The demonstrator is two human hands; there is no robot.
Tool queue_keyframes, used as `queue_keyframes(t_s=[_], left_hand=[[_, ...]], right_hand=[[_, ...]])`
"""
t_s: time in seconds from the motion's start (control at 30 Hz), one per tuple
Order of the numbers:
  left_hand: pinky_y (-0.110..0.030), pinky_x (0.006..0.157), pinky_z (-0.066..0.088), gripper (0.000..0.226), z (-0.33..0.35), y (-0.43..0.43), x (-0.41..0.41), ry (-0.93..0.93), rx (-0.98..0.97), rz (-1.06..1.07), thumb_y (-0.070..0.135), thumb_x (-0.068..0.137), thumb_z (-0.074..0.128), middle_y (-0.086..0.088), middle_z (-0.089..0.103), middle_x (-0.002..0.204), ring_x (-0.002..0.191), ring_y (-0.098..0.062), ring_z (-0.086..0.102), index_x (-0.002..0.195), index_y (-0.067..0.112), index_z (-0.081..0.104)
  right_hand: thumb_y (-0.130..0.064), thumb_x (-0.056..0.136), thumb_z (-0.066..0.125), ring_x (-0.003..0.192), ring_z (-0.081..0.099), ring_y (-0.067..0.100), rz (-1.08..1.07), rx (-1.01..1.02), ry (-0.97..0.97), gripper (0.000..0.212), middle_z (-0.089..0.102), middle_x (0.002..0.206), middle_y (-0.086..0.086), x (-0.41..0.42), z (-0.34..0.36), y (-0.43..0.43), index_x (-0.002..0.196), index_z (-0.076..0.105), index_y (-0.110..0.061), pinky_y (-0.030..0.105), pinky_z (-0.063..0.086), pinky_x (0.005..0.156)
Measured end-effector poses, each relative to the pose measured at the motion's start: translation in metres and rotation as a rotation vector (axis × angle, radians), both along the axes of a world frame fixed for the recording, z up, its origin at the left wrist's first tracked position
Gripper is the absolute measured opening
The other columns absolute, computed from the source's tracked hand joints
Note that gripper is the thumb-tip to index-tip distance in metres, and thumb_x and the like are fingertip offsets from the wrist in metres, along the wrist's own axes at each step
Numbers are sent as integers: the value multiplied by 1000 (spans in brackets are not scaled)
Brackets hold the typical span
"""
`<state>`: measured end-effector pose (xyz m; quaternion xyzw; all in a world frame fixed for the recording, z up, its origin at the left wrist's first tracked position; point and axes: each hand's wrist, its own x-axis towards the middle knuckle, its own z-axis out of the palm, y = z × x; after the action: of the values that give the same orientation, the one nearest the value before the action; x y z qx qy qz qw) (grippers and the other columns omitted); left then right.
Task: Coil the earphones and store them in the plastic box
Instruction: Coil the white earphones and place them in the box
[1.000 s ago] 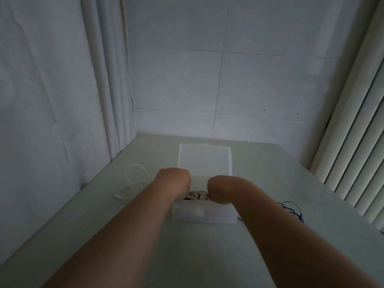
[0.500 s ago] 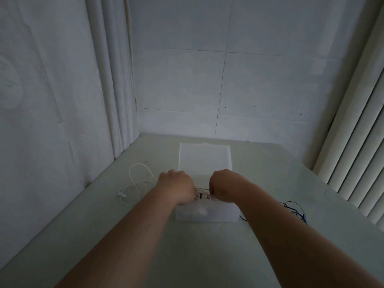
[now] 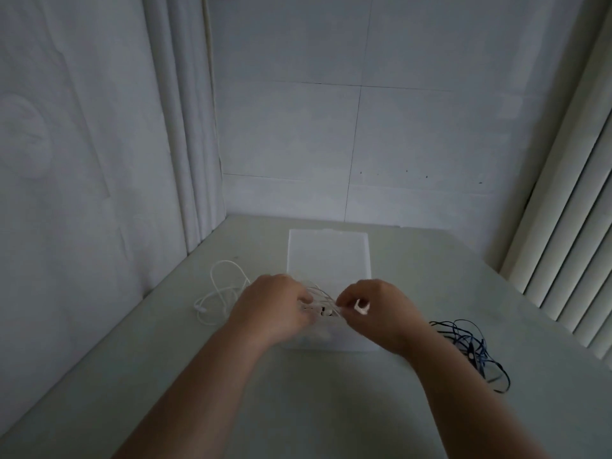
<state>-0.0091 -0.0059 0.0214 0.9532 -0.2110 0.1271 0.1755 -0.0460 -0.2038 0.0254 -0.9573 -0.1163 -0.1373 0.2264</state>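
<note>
Dim shot, so details were hard to read: one loose white earphone cable (image 3: pixel 221 294) lay near the table's (image 3: pixel 298 409) left edge. Left hand (image 3: pixel 272 308) and right hand (image 3: pixel 374 309) pinched a white earphone bundle (image 3: pixel 323 301) over the plastic box (image 3: pixel 328 260), hiding its front. One dark blue cable tangle (image 3: pixel 472 351) sat toward the right edge.
</note>
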Motion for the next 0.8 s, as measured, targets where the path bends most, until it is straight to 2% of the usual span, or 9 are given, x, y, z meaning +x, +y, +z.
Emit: queue_keyframes(t_s=[0.07, 0.13, 0.23, 0.3, 0.37, 0.43, 0.6, 0.73, 0.8], left_hand=[[-27, 74, 48, 23, -8, 2, -5, -30, 26, -3, 36, 78, 66, 0, 72, 96, 94, -23, 65, 99, 30, 74], [-27, 67, 45, 16, -17, 2, -3, -86, -34, 3, 25, 77, 66, -4, 72, 85, 84, -25, 65, 91, 24, 75], [-31, 69, 46, 15, -28, 1, 6, -144, -138, -23, 22, 75, 65, -4, 72, 78, 78, -28, 63, 85, 22, 76], [-27, 72, 44, 17, -36, 2, 10, -150, -252, -39, 16, 75, 64, 1, 71, 80, 77, -22, 63, 86, 21, 77], [-21, 72, 42, 25, -39, 9, 10, -105, -484, 21, 6, 77, 65, 7, 66, 85, 74, -12, 60, 93, 21, 76], [-21, 73, 40, 34, -40, 22, 13, -94, -581, 140, -1, 78, 60, 6, 62, 89, 73, -10, 56, 100, 21, 73], [-38, 88, 49, 42, -48, 52, 31, -118, -476, 477, 8, 78, 59, -8, 69, 111, 106, -31, 60, 117, 20, 64], [-38, 92, 43, 45, -59, 49, 35, 95, -214, 532, 30, 84, 60, -1, 65, 120, 116, -29, 56, 127, 31, 50], [-36, 91, 42, 39, -61, 49, 36, 125, -132, 530, 36, 86, 57, 1, 66, 119, 115, -27, 57, 125, 34, 54]], right_hand=[[-28, 87, 65, 78, 54, 7, 13, -80, -71, 11, 67, 85, -14, -3, -8, -5, 90, 76, -29, 17, 39, 69], [-27, 86, 68, 78, 56, 16, -10, -138, -167, 9, 71, 85, -9, 2, -16, -7, 86, 77, -28, 29, 44, 73], [-23, 86, 66, 76, 59, 22, -93, -105, -238, 11, 70, 83, -4, 12, -26, 0, 84, 77, -25, 36, 47, 73], [-20, 86, 65, 74, 59, 23, -129, -65, -283, 11, 68, 81, -4, 15, -34, 3, 82, 75, -24, 36, 46, 70], [-20, 87, 64, 73, 58, 22, -132, -73, -304, 11, 66, 81, -5, 14, -38, 4, 83, 73, -24, 36, 46, 69], [-20, 87, 64, 72, 57, 21, -120, -82, -309, 10, 65, 81, -7, 14, -41, 2, 83, 73, -24, 36, 45, 69], [-22, 88, 64, 74, 56, 21, -123, -87, -295, 11, 65, 81, -8, 11, -41, 1, 82, 72, -25, 35, 43, 69], [-24, 88, 64, 75, 57, 23, -163, -84, -302, 10, 66, 82, -6, 10, -41, 4, 84, 73, -25, 34, 41, 69], [-24, 88, 64, 75, 57, 25, -185, -77, -316, 10, 67, 82, -5, 11, -42, 5, 85, 74, -25, 34, 41, 69]])
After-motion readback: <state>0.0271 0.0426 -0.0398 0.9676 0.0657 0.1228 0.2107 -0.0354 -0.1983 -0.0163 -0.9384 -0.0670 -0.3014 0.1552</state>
